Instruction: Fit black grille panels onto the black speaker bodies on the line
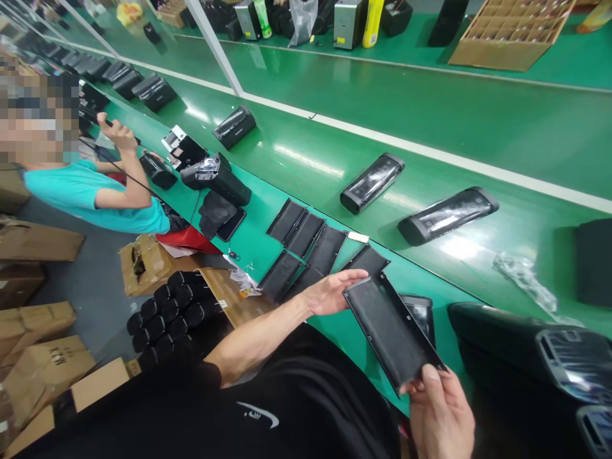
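Note:
A black rectangular panel (389, 322) with a raised rim and small clips along its edges is held tilted in front of me. My right hand (442, 408) pinches its near end, thumb on the top face and fingers beneath. At the far left corner, my left hand (332, 293) holds the panel's edge, some fingertips hidden behind it. Similar black panels (303, 236) lie in rows on the green bench to the left. Another panel (368, 258) rests just beyond my left hand. Partly covered by the held panel is a black, glossy-faced piece (421, 315).
Black speaker-like units (373, 182) with film-covered faces stand on the green line beyond the bench. Larger black housings (526, 357) crowd the right. A co-worker in a turquoise shirt (95, 197) holds a cable-like tool at left. Cardboard boxes (48, 370) fill the floor.

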Demonstrator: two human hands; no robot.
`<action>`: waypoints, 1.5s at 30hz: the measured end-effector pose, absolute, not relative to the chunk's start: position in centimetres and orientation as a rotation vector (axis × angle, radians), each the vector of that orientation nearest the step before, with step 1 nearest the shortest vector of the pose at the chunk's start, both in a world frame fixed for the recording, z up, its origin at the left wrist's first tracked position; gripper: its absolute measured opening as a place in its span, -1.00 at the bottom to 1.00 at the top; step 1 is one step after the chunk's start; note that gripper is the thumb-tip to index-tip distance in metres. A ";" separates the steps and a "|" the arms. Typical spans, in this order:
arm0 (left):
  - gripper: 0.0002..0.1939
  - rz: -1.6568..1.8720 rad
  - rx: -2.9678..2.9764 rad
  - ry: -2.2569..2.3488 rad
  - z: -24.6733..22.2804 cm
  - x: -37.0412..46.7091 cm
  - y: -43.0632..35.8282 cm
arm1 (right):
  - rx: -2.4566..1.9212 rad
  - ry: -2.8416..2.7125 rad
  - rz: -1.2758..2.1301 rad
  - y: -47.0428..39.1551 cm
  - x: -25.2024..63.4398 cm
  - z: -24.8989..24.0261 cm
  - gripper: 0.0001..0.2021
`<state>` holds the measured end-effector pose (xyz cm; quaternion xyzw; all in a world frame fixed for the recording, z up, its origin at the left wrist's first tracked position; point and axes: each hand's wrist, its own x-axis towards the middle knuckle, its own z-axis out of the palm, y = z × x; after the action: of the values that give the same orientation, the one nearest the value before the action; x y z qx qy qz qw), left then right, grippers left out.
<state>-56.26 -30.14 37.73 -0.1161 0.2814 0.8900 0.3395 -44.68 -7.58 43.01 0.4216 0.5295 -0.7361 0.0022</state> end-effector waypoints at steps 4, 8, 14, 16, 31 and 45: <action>0.03 2.176 -0.083 0.625 36.9 -54.4 -29.0 | 1.279 1.681 -2.313 -8.4 -44.4 43.1 -0.54; -0.22 2.064 -0.029 0.723 35.6 -54.1 -28.4 | 1.235 1.752 -2.288 -8.9 -44.0 42.9 -0.54; -0.27 2.016 0.037 0.811 35.5 -54.6 -28.8 | 1.201 1.841 -2.186 -8.5 -43.7 42.3 -0.55; -0.29 2.030 0.025 0.821 36.0 -54.7 -28.8 | 1.177 1.883 -2.141 -8.5 -43.7 43.0 -0.50; -0.27 1.878 0.123 0.894 37.0 -55.3 -28.4 | -0.285 2.923 -1.209 -11.9 -46.9 44.4 -0.54; -0.31 1.915 0.137 0.846 36.6 -55.2 -28.4 | -0.372 2.906 -1.165 -12.3 -46.7 44.5 -0.60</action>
<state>-55.18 -28.42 36.56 0.0565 0.3494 0.7914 0.4984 -46.74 -12.31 44.47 -0.1179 0.9217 -0.3695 -0.0057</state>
